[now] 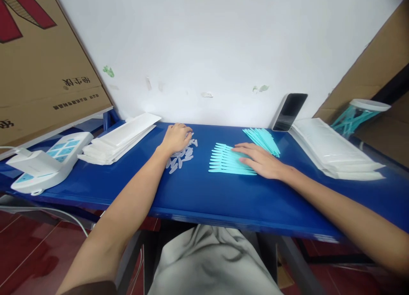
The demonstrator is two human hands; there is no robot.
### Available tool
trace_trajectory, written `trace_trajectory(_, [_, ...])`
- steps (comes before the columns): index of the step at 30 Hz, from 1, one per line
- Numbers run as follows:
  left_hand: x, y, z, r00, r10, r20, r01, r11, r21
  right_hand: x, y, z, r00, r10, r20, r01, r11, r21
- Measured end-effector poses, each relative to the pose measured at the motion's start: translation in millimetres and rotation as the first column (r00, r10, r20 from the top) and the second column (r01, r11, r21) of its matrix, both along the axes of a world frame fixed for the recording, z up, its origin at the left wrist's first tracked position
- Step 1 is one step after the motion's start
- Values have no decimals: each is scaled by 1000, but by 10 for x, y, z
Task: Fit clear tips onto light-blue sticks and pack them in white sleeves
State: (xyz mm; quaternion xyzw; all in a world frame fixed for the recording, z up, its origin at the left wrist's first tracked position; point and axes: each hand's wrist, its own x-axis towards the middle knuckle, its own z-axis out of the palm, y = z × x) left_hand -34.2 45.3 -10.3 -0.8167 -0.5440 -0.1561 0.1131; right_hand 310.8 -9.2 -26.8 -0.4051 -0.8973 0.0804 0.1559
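My left hand (pixel 176 138) rests on a loose pile of small translucent pieces (pixel 180 160) left of the middle of the blue table; its fingers are bent over the pile, and their tips are partly hidden. My right hand (pixel 257 158) lies with fingers apart over the right part of a row of turquoise sticks (pixel 223 159), which sit side by side with their narrow ends pointing left. Just behind this hand is a second, fanned bundle of turquoise sticks (pixel 262 140).
White packets (pixel 118 141) and a white power strip (pixel 53 163) with a plugged-in charger lie at the left. A phone (pixel 290 111) leans on the back wall. More packets (pixel 337 150) and a clear container of turquoise sticks (pixel 358 116) are at the right. Cardboard stands on both sides.
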Motion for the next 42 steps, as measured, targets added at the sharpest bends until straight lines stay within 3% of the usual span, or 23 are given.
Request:
trace_trajectory(4, [-63, -55, 119, 997, -70, -19, 70, 998, 4, 24, -10, 13, 1000, -21, 20, 21, 1000, -16])
trace_trajectory(8, [174, -182, 240, 960, -271, -65, 273, 962, 23, -29, -21, 14, 999, -36, 15, 36, 999, 24])
trace_trajectory(12, [339, -137, 234, 904, -396, -162, 401, 916, -5, -93, -66, 24, 998, 62, 29, -62, 998, -7])
trace_trajectory(17, [76, -123, 257, 856, -516, -47, 515, 857, -24, -154, -151, 72, 986, 128, 106, -120, 989, -80])
trace_trajectory(19, [-126, -192, 300, 864, -501, 42, 499, 865, 55, -179, -162, 77, 981, 141, 135, -123, 984, -129])
trace_trajectory(22, [-387, -274, 344, 909, -393, 135, 370, 913, 169, -207, -138, 59, 978, 141, 155, -107, 972, -210])
trace_trajectory(25, [-493, -275, 331, 937, -295, 189, 254, 943, 213, -219, -79, 33, 982, 130, 139, -94, 966, -241])
trace_trajectory(32, [-391, -245, 201, 953, -286, 103, 278, 957, 79, -212, 222, -13, 987, 114, 114, -90, 977, -195])
trace_trajectory(37, [-290, -321, 209, 939, -343, 33, 340, 938, 72, -243, 467, -50, 989, 105, 107, -87, 984, -158])
trace_trajectory(40, [-229, -351, 220, 936, -351, 0, 350, 932, 93, -237, 486, -57, 989, 107, 99, -96, 989, -116])
trace_trajectory(42, [-196, -358, 204, 934, -356, -26, 357, 931, 72, -220, 429, -48, 994, 88, 66, -87, 996, -19])
